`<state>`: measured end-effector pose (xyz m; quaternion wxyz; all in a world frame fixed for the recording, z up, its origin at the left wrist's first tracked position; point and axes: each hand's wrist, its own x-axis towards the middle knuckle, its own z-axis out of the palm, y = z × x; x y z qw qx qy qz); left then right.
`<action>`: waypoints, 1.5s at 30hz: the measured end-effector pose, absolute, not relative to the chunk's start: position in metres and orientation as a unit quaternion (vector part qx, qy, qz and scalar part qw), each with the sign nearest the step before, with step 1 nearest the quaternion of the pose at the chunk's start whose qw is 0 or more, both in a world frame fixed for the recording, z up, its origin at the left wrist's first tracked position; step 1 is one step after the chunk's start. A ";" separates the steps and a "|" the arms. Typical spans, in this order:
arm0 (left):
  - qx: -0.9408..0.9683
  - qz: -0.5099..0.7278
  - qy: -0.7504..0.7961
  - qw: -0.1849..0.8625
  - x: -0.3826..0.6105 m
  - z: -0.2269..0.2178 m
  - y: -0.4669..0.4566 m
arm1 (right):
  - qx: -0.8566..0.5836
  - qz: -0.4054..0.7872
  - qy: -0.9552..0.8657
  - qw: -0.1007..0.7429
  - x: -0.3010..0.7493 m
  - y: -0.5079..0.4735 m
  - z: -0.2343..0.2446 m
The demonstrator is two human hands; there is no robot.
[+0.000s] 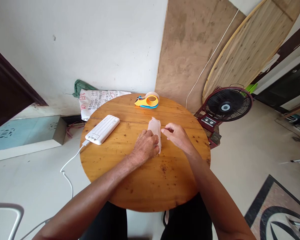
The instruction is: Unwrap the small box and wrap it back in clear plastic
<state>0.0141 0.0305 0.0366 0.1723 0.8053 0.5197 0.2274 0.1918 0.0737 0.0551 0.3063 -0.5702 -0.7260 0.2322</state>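
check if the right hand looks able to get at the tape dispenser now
Probably yes: only wooden tabletop shows between the right hand and the tape dispenser, with the pinkish packet just leftward.

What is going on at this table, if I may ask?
At a round table, someone's left hand is on a pale pink packet. Their right hand, half curled, is just beside it; whether it touches is unclear. A tape dispenser lies near the far edge, and a white power bank, with a cable attached, lies to the left.
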 end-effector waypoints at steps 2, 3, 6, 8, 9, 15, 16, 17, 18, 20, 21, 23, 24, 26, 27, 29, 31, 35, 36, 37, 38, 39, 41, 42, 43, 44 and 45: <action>0.805 0.234 0.511 0.190 0.012 0.037 0.033 | -0.573 0.221 -0.729 0.303 0.188 0.084 0.052; 0.803 0.248 0.506 0.196 0.011 0.034 0.034 | -0.567 0.222 -0.732 0.306 0.186 0.089 0.050; 0.784 0.299 0.497 0.221 0.009 0.023 0.034 | -0.513 0.254 -0.756 0.317 0.186 0.099 0.043; 0.778 0.323 0.482 0.241 0.008 0.016 0.033 | -0.478 0.267 -0.778 0.308 0.189 0.102 0.035; 0.777 0.330 0.477 0.244 0.008 0.014 0.033 | -0.471 0.263 -0.786 0.301 0.190 0.103 0.032; 0.785 0.343 0.468 0.219 0.007 0.010 0.032 | -0.471 0.180 -0.826 0.252 0.189 0.100 0.018; 0.784 0.344 0.475 0.205 0.007 0.011 0.031 | -0.472 0.168 -0.829 0.247 0.188 0.100 0.017; 0.783 0.343 0.483 0.191 0.007 0.011 0.030 | -0.476 0.158 -0.830 0.245 0.188 0.099 0.017; 0.784 0.340 0.488 0.176 0.008 0.012 0.029 | -0.478 0.151 -0.830 0.244 0.188 0.099 0.017; 0.795 0.329 0.485 0.158 0.009 0.013 0.028 | -0.482 0.138 -0.828 0.251 0.188 0.099 0.017; 0.802 0.326 0.475 0.158 0.010 0.014 0.028 | -0.485 0.131 -0.825 0.258 0.189 0.099 0.016; 0.816 0.325 0.446 0.175 0.011 0.015 0.028 | -0.490 0.130 -0.817 0.275 0.190 0.099 0.015; 0.818 0.328 0.435 0.185 0.011 0.015 0.029 | -0.492 0.137 -0.811 0.284 0.190 0.099 0.014; 0.819 0.332 0.424 0.198 0.012 0.015 0.030 | -0.495 0.164 -0.796 0.309 0.192 0.099 0.014; 0.818 0.331 0.425 0.200 0.012 0.015 0.030 | -0.497 0.179 -0.785 0.324 0.193 0.100 0.015; 0.818 0.328 0.428 0.199 0.011 0.014 0.031 | -0.505 0.210 -0.760 0.351 0.196 0.100 0.021; 0.819 0.324 0.429 0.201 0.011 0.014 0.031 | -0.513 0.240 -0.744 0.355 0.200 0.104 0.034; 0.821 0.318 0.428 0.201 0.011 0.013 0.031 | -0.516 0.262 -0.774 0.256 0.209 0.129 0.065; 0.821 0.318 0.429 0.200 0.011 0.012 0.031 | -0.514 0.256 -0.783 0.241 0.210 0.139 0.070; 0.820 0.321 0.430 0.199 0.011 0.011 0.031 | -0.505 0.265 -0.788 0.233 0.211 0.150 0.073; 0.818 0.325 0.431 0.199 0.012 0.010 0.031 | -0.484 0.294 -0.794 0.222 0.212 0.161 0.073; 0.816 0.330 0.431 0.200 0.012 0.009 0.031 | -0.453 0.337 -0.799 0.206 0.212 0.172 0.072; 0.812 0.338 0.431 0.200 0.013 0.008 0.030 | -0.399 0.409 -0.802 0.177 0.209 0.190 0.064; 0.811 0.343 0.431 0.199 0.014 0.008 0.030 | -0.378 0.433 -0.802 0.163 0.208 0.197 0.059; 0.810 0.343 0.431 0.199 0.014 0.008 0.030 | -0.361 0.452 -0.802 0.149 0.206 0.203 0.055; 0.811 0.341 0.432 0.200 0.014 0.009 0.030 | -0.350 0.464 -0.802 0.138 0.204 0.207 0.051; 0.811 0.336 0.434 0.202 0.014 0.011 0.029 | -0.344 0.477 -0.798 0.131 0.202 0.210 0.047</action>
